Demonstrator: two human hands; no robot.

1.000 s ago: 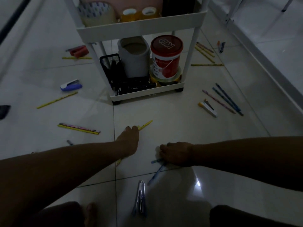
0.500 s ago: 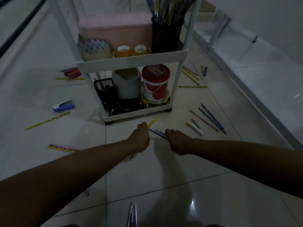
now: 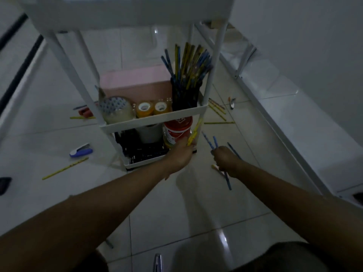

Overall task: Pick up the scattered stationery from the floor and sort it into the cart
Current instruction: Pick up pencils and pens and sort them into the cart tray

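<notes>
Lying on the glossy tiled floor [image 3: 59,203] at far left are a blue-and-white stapler [image 3: 81,152] and a thin yellow pencil [image 3: 65,168]. Next comes the white cart [image 3: 153,119], its middle shelf carrying tape rolls and a dark cup of pencils. Your left hand [image 3: 181,154] grips a yellow pencil [image 3: 194,132] just before the cart's lower right corner. Just beside it, your right hand [image 3: 225,160] clenches slim blue pencils [image 3: 211,143], raised above the tiles.

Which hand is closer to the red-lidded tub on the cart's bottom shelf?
Left. The left hand is right beside the red-lidded tub; the right hand is off to its right.
</notes>
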